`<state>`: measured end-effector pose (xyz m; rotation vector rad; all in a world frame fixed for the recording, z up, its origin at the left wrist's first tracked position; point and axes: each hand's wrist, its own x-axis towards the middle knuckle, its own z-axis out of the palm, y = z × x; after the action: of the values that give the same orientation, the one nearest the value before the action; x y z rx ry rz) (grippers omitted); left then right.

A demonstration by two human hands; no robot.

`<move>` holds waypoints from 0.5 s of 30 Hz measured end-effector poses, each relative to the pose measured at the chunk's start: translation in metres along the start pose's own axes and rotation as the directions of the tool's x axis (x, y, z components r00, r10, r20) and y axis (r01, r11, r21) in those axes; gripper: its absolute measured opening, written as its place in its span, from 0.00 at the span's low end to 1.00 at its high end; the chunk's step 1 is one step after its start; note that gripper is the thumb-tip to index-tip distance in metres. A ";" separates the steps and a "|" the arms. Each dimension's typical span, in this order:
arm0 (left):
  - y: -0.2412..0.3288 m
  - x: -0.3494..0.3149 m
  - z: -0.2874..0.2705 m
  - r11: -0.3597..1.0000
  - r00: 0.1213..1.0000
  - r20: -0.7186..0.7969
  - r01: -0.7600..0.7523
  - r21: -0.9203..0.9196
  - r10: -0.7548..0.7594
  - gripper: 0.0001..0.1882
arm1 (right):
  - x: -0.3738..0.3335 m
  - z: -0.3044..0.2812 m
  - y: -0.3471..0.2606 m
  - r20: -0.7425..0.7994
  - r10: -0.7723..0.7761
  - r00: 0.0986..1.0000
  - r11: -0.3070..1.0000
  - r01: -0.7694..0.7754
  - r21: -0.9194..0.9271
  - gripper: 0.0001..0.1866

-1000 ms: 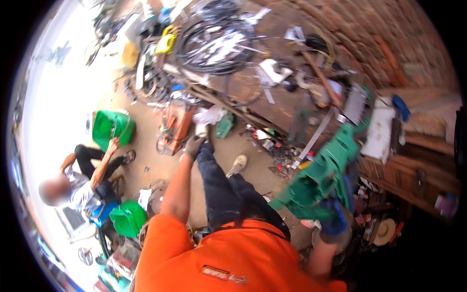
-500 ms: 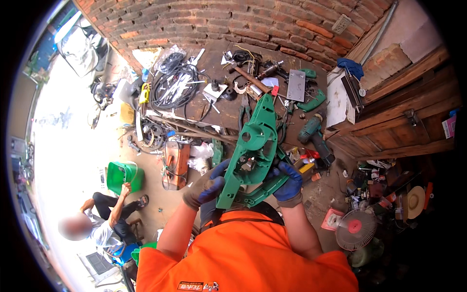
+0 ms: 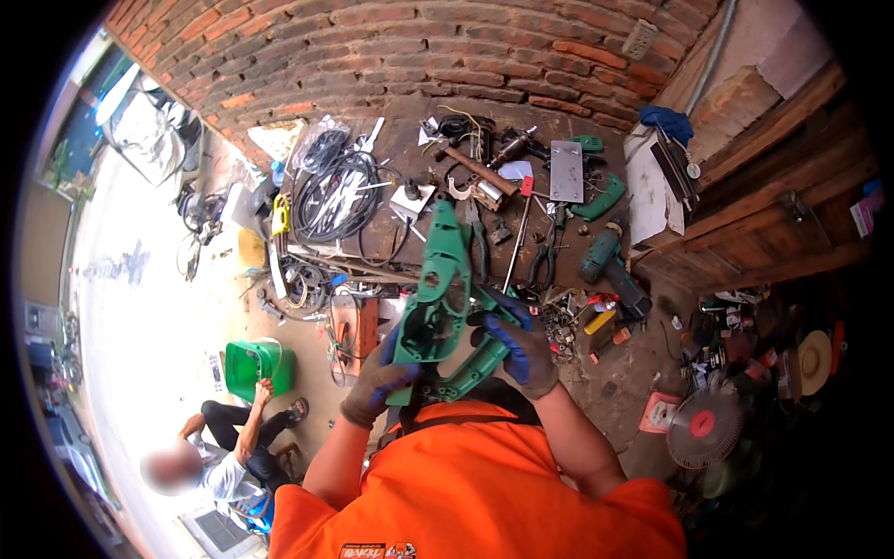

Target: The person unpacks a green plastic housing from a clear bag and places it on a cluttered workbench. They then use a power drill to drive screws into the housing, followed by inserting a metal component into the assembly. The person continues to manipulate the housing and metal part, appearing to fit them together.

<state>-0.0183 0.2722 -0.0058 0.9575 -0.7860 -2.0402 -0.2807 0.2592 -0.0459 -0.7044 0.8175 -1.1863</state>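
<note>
- Green housing [image 3: 449,264]: hollow casing with round openings and a curved handle section; held up in front of the orange shirt [image 3: 494,475], narrow end pointing toward the table [image 3: 405,140] and overlapping its near edge in view.
- Left hand [image 3: 376,380]: grey glove with blue on the fingers; fingers clamped on the housing's lower left end.
- Right hand [image 3: 527,352]: same glove type; fingers clamped on the curved handle section at the right.
- Table, just beyond the housing: two pairs of pliers, one [image 3: 479,244] near the narrow end, the other [image 3: 544,261] farther right.
- Farther back: hammer [image 3: 477,170] lying aslant; grey metal plate [image 3: 566,172] to its right.
- Table, right: green-and-black drill [image 3: 605,253] at the near corner.
- Table, left: loose coil of black cable [image 3: 333,203] with white strips on it.
- Floor: orange case [image 3: 354,326] left of the housing; round fan [image 3: 705,430] at right.
- Far left: a seated person [image 3: 228,475], one hand at the green bucket [image 3: 250,365].
- Behind the table: brick wall [image 3: 419,61].
</note>
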 end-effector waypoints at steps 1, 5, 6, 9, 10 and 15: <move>0.009 0.003 -0.001 0.999 1.000 -0.015 -0.026 0.020 0.027 0.51 | 0.009 0.003 0.010 0.026 -0.154 0.988 0.951 0.155 -0.268 0.33; 0.029 -0.003 -0.040 0.993 0.985 -0.121 -0.118 0.028 0.121 0.52 | 0.039 0.049 0.019 -0.104 0.082 0.991 0.996 -0.086 -0.038 0.31; 0.033 -0.002 -0.053 0.990 0.978 -0.156 -0.134 0.030 0.137 0.52 | 0.047 0.052 0.024 -0.091 0.097 0.991 0.993 -0.102 -0.051 0.31; 0.054 -0.005 -0.082 0.967 0.929 -0.271 -0.229 0.115 0.252 0.52 | 0.077 0.066 0.041 -0.121 0.129 0.984 0.991 -0.131 -0.005 0.31; 0.060 -0.006 -0.095 0.959 0.916 -0.284 -0.263 0.105 0.282 0.51 | 0.090 0.068 0.047 -0.147 0.124 0.981 0.991 -0.130 -0.030 0.31; 0.074 -0.002 -0.162 0.940 0.879 -0.335 -0.318 0.121 0.340 0.47 | 0.168 0.042 0.104 -0.221 -0.219 0.950 0.882 0.096 -0.462 0.29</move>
<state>0.1417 0.1991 -0.0350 1.1018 -0.7600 -1.5031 -0.1643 0.1224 -0.1395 -1.0166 1.3073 -1.2712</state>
